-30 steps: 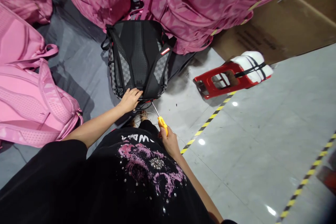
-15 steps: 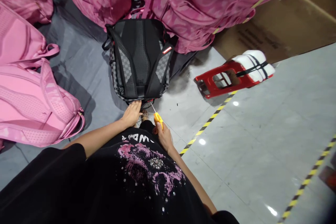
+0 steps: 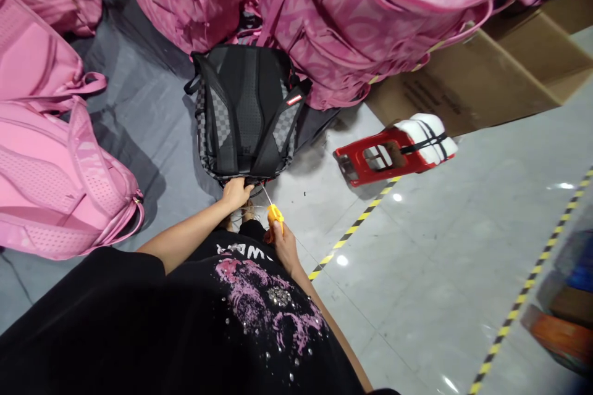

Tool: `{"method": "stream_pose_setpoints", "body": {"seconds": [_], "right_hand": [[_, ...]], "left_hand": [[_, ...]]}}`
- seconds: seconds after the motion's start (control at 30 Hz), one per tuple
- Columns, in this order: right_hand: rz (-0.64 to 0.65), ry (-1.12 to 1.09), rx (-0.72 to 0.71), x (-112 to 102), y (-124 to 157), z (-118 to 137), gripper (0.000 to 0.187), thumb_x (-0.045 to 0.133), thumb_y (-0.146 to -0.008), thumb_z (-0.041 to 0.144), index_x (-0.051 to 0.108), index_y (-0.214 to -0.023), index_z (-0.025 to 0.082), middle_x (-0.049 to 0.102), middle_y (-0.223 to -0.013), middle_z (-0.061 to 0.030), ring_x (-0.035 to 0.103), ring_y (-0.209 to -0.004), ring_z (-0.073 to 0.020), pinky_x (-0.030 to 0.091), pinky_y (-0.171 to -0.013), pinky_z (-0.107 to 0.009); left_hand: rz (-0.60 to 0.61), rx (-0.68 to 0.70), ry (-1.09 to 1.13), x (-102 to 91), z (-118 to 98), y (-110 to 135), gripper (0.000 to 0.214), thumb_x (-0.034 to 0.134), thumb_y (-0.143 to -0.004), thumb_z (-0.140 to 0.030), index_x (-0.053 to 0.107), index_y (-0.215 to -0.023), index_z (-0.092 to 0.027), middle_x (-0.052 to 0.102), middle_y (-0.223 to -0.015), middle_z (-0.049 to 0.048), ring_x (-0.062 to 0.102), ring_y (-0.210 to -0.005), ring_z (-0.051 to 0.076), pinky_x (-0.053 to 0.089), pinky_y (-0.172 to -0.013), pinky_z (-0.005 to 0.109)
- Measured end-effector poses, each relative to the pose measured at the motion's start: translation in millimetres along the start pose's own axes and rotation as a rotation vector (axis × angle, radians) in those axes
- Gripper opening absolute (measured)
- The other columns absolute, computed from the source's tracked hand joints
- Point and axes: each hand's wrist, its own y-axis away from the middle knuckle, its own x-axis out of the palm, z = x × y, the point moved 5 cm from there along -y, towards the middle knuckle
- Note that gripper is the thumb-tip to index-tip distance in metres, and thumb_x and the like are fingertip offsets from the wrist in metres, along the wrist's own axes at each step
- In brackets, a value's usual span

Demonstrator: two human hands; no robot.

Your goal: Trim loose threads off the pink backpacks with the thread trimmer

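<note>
A black and grey checkered backpack lies straps-up on a grey sheet in front of me. My left hand grips its near bottom edge, fingers curled. My right hand is closed on small yellow-handled scissors, whose thin metal tip points at the same bottom edge of the backpack, just right of my left hand.
Pink backpacks are piled at the left and along the back. A red stool with white padding lies on its side to the right. Cardboard boxes stand behind it. Yellow-black tape crosses the grey floor.
My left hand slid from on top of the backpack's bottom to its near edge. My right hand with the scissors moved in closer to that edge. The view shifted slightly.
</note>
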Motion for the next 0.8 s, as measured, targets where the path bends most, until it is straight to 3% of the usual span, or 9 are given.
{"method": "stream_pose_setpoints", "body": {"seconds": [0.1,0.2,0.3,0.47,0.53,0.6,0.7,0.73,0.8], "right_hand": [[0.012,-0.051,0.034,-9.0,2.1,6.6,0.057,0.036,-0.090,0.074,0.054,-0.078,0.022,0.064,-0.066,-0.0036,0.062,-0.059,-0.0190,0.048,-0.060,-0.031],[0.071,0.079,0.073,-26.5,8.4,21.6,0.058,0.037,-0.089,0.076,0.054,-0.078,0.021,0.064,-0.064,-0.0032,0.062,-0.057,-0.0189,0.047,-0.060,-0.030],[0.143,0.379,0.106,-36.4,15.8,41.3,0.054,0.035,-0.095,0.069,0.057,-0.086,0.021,0.067,-0.067,-0.0030,0.065,-0.062,-0.0192,0.045,-0.063,-0.029],[0.166,0.946,0.193,-27.0,19.4,61.1,0.044,0.032,-0.103,0.053,0.061,-0.110,0.019,0.074,-0.097,-0.0128,0.069,-0.091,-0.0274,0.039,-0.068,-0.030],[0.149,0.992,0.214,-24.2,19.3,62.3,0.046,0.030,-0.104,0.052,0.060,-0.114,0.020,0.074,-0.100,-0.0135,0.069,-0.095,-0.0284,0.038,-0.069,-0.031],[0.144,0.977,0.200,-23.2,19.1,60.9,0.046,0.029,-0.104,0.053,0.059,-0.116,0.020,0.074,-0.099,-0.0127,0.069,-0.095,-0.0280,0.038,-0.069,-0.030],[0.159,0.959,0.170,-22.2,18.1,55.2,0.044,0.030,-0.104,0.051,0.060,-0.113,0.020,0.074,-0.099,-0.0126,0.069,-0.094,-0.0276,0.037,-0.068,-0.030],[0.158,0.949,0.169,-21.8,17.6,52.7,0.044,0.030,-0.104,0.051,0.061,-0.113,0.019,0.074,-0.099,-0.0126,0.069,-0.094,-0.0276,0.037,-0.068,-0.030],[0.143,0.911,0.169,-20.9,16.3,47.7,0.046,0.030,-0.104,0.052,0.061,-0.112,0.020,0.074,-0.099,-0.0126,0.069,-0.094,-0.0279,0.038,-0.069,-0.030]], "left_hand": [[0.056,-0.011,0.009,-5.9,-3.2,15.8,0.040,0.053,-0.095,-0.043,0.062,-0.128,-0.023,0.066,-0.117,0.0119,0.068,-0.106,0.026,0.054,-0.089,0.032],[0.161,0.028,-0.105,-4.2,-5.4,36.3,0.052,0.058,-0.093,-0.043,0.051,-0.142,-0.029,0.052,-0.132,0.0158,0.070,-0.100,0.028,0.055,-0.084,0.036],[0.252,0.076,-0.209,0.3,-3.8,45.1,0.061,0.061,-0.091,-0.041,0.044,-0.148,-0.029,0.046,-0.135,0.0187,0.070,-0.099,0.030,0.055,-0.083,0.038],[0.325,0.127,-0.254,-5.4,-5.8,56.0,0.060,0.061,-0.090,-0.043,0.047,-0.146,-0.027,0.049,-0.137,0.0204,0.070,-0.099,0.031,0.055,-0.082,0.039],[0.263,0.225,-0.212,-15.9,-14.5,63.6,0.044,0.050,-0.096,-0.039,0.055,-0.139,-0.026,0.051,-0.141,0.0177,0.070,-0.099,0.027,0.055,-0.084,0.038],[0.059,0.331,-0.158,-33.2,-24.4,63.9,0.042,0.042,-0.099,-0.032,0.055,-0.139,-0.026,0.047,-0.150,0.0138,0.064,-0.115,0.027,0.050,-0.097,0.040],[-0.225,0.318,-0.198,-52.0,-25.9,42.4,0.067,0.054,-0.091,-0.021,0.033,-0.155,-0.022,0.028,-0.162,0.0169,0.032,-0.146,0.035,0.029,-0.117,0.051],[-0.238,0.288,-0.230,-52.0,-23.3,30.3,0.078,0.059,-0.087,-0.018,0.026,-0.158,-0.020,0.027,-0.162,0.0198,0.026,-0.149,0.037,0.025,-0.119,0.054],[-0.189,0.263,-0.267,-44.9,-16.7,6.6,0.088,0.061,-0.081,-0.013,0.021,-0.159,-0.016,0.038,-0.156,0.0229,0.029,-0.147,0.039,0.024,-0.118,0.056]]}}
